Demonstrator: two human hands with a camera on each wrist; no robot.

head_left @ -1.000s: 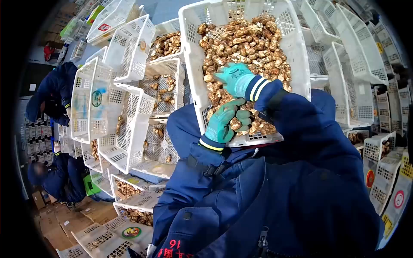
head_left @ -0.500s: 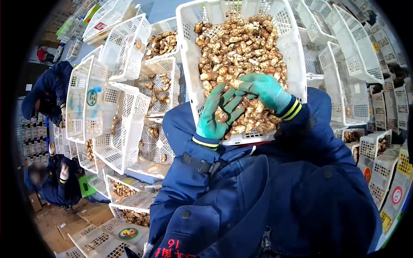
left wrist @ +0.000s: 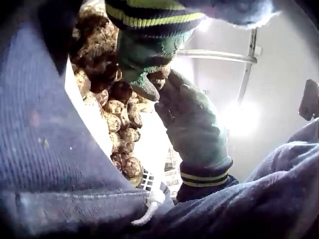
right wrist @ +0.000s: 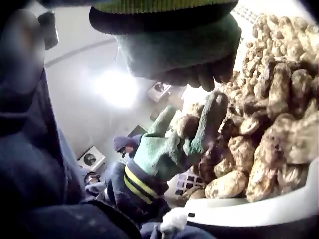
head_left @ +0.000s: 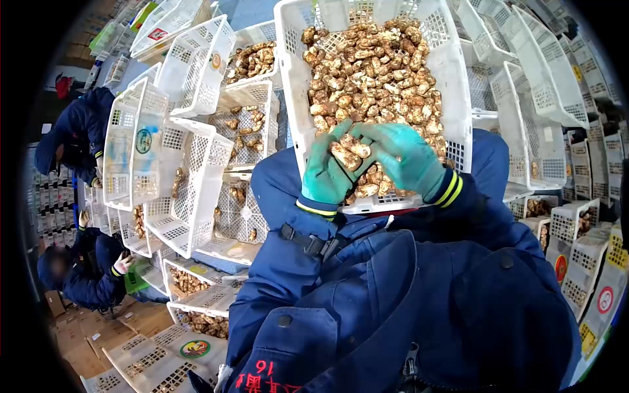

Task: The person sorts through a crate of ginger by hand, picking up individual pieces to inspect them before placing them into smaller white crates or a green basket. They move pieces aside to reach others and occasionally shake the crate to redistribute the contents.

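A white plastic crate [head_left: 452, 85] on the person's lap holds a heap of brown-and-white mushrooms [head_left: 373, 72]. Over its near end, the green-gloved left hand [head_left: 324, 177] grips a few mushrooms [head_left: 345, 157] between thumb and fingers. The right hand [head_left: 409, 160], gloved alike, comes in from the other side with bent fingers and pinches one mushroom against those. In the right wrist view, the left hand [right wrist: 162, 149] has its fingers around a mushroom [right wrist: 188, 125]. Seen from the left wrist, the right hand [left wrist: 194, 124] has its fingertips close to the left thumb.
Crates with scattered mushrooms [head_left: 246, 128] stand to the left, beside a tilted crate [head_left: 190, 190]. More white crates [head_left: 531, 124] are stacked on the right. Two other people, one seated [head_left: 92, 275] and one bending [head_left: 78, 134], work at the far left.
The right hand first reached into the heap, then came back with a mushroom and met the left hand. The left hand has turned palm up, with more mushrooms in it.
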